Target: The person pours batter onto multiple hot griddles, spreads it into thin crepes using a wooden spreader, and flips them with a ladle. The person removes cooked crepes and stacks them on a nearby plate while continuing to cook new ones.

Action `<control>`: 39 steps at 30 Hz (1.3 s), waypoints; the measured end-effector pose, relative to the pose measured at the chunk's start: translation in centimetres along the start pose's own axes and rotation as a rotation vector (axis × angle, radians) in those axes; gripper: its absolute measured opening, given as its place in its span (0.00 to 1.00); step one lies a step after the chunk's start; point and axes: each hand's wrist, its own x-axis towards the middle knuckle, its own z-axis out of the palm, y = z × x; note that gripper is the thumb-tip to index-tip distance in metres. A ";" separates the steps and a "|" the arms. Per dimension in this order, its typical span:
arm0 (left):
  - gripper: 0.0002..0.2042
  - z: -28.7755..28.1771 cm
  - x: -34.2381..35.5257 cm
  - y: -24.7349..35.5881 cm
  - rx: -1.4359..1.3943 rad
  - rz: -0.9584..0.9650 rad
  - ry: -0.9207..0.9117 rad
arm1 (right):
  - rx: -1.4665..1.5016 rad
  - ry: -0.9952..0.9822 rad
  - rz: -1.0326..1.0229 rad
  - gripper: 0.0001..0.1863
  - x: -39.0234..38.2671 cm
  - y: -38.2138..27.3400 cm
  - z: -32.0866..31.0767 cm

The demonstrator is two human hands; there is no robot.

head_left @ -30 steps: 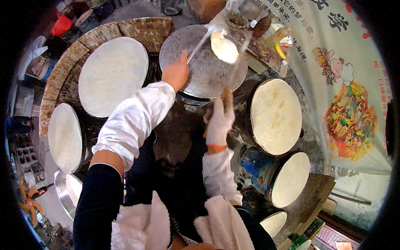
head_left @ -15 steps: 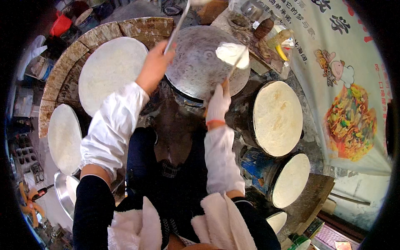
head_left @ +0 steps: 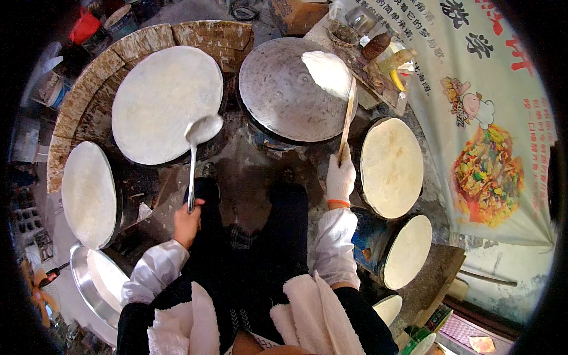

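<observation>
My bare left hand (head_left: 187, 225) is closed around the handle of a metal ladle (head_left: 193, 168). Its bowl, coated in white batter, hangs by the near edge of a round flatbread (head_left: 168, 100) on the left griddle. A thin glove covers my right hand (head_left: 341, 177), which grips a narrow wooden spatula (head_left: 348, 121). The spatula's far end reaches a mound of white batter (head_left: 328, 72) on the right side of the dark round griddle (head_left: 266, 89). Whether it touches the batter I cannot tell.
More griddles carry pale rounds: a flatbread (head_left: 90, 195) at far left, another flatbread (head_left: 391, 168) at right and a smaller flatbread (head_left: 407, 251) below it. A steel basin (head_left: 83, 272) stands at lower left. Bottles (head_left: 376, 46) crowd a ledge beside a printed banner (head_left: 438, 89).
My left hand has drawn back toward me, bringing the ladle from beyond the dark griddle to the left flatbread's edge. My right hand and spatula have moved right and nearer; the batter lies slightly farther left.
</observation>
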 end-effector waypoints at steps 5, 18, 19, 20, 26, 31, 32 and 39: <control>0.08 -1.2 -1.8 -4.2 0.169 0.053 0.091 | 0.029 -0.044 -0.037 0.27 2.0 -3.2 2.8; 0.11 -0.4 -0.5 -6.1 0.441 0.524 0.188 | 0.199 -0.010 -0.150 0.26 5.2 -1.8 3.8; 0.11 -0.2 -0.5 -6.3 0.471 0.515 0.193 | 0.096 -0.028 -0.173 0.26 6.1 -1.8 3.8; 0.10 0.0 -0.4 -6.3 0.501 0.508 0.198 | 0.137 -0.033 -0.266 0.26 7.6 -2.1 4.4; 0.11 0.7 -0.7 -5.5 0.544 0.447 0.220 | 0.250 -0.218 -0.079 0.23 10.4 -6.0 9.9; 0.11 0.6 -0.7 -5.5 0.522 0.467 0.202 | 0.128 -0.200 -0.406 0.25 8.8 -4.9 5.5; 0.11 0.7 -0.7 -5.7 0.521 0.478 0.199 | -0.055 -0.160 -0.338 0.26 9.5 -4.2 4.3; 0.11 1.5 -0.7 -5.4 0.560 0.433 0.225 | -0.023 -0.166 -0.286 0.25 16.9 -2.3 3.2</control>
